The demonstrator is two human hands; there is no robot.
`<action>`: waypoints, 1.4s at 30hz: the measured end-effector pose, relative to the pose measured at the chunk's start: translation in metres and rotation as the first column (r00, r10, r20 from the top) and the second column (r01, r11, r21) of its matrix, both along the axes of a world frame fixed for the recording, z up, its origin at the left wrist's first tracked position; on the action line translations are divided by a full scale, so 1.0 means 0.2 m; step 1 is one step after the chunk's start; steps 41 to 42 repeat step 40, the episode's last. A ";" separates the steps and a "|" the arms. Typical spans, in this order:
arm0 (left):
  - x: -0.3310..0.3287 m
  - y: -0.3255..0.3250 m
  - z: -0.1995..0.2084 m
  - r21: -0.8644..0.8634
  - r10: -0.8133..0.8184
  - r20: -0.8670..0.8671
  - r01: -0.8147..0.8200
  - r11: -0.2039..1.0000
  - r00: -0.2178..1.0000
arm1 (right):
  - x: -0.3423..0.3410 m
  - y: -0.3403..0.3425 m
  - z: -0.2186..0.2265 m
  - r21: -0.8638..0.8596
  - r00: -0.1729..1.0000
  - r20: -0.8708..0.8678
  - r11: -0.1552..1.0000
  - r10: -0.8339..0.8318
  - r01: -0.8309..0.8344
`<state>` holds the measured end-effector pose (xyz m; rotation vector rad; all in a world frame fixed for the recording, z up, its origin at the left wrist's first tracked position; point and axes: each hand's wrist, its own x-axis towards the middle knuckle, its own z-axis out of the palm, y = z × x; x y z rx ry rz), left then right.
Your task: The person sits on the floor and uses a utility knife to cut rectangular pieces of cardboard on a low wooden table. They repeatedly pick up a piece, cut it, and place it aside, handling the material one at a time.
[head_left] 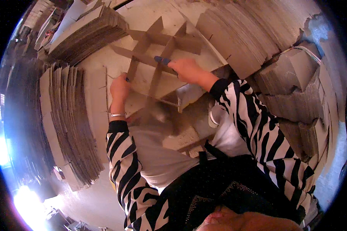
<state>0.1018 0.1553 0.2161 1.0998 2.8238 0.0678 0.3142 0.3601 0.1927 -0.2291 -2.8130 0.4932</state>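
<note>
A grid of crossed brown cardboard strips (144, 46), a box divider, stands on the pale work surface in front of me. My left hand (120, 91) is closed at the grid's near left end, its blue-covered fingertip against a strip. My right hand (189, 72) reaches in from the right, closed at the near cross strip, with blue coverings on its fingers. Part of its grip is hidden behind the fingers. One long strip (156, 79) runs between my hands toward my lap, where its near end blurs.
Stacks of flat cardboard lie at the left (67, 115), the far left (90, 34) and the far right (239, 36). More bundled cardboard (293, 96) is piled beside my right arm. My lap (158, 148) is just below the work surface.
</note>
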 end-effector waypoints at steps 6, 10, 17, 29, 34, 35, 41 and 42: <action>0.02 -0.11 -0.01 0.137 0.160 -0.023 -0.156 0.978 0.987 | 0.01 -0.06 0.11 -0.009 0.992 0.127 1.000 -0.014 0.015; 0.02 0.00 -0.03 0.190 0.012 -0.038 -0.005 0.982 0.999 | 0.02 0.00 0.08 -0.026 0.972 0.235 1.000 0.000 0.006; -0.01 -0.38 0.28 -0.096 0.367 0.129 -0.357 0.929 0.921 | -0.10 0.18 -0.01 0.047 0.898 -0.078 0.898 -0.433 0.437; 0.44 0.07 -0.03 0.470 -0.240 0.528 -0.045 0.881 0.815 | -0.02 0.32 -0.13 0.001 0.824 0.171 0.836 -0.540 0.548; 0.28 -0.02 0.05 0.790 -0.310 0.337 -0.088 0.606 0.889 | 0.36 0.13 -0.32 0.319 0.872 0.218 0.876 -0.438 0.361; 0.29 -0.13 0.16 0.814 -0.255 0.316 -0.123 0.568 0.914 | 0.36 0.01 -0.20 0.305 0.893 0.306 0.923 -0.330 0.237; 0.32 -0.54 0.71 0.736 0.096 0.171 -0.192 0.649 0.981 | 0.31 0.04 -0.30 0.270 0.921 0.358 0.961 -0.155 0.056; 0.32 -0.54 0.71 0.736 0.096 0.171 -0.192 0.649 0.981 | 0.31 0.04 -0.30 0.270 0.921 0.358 0.961 -0.155 0.056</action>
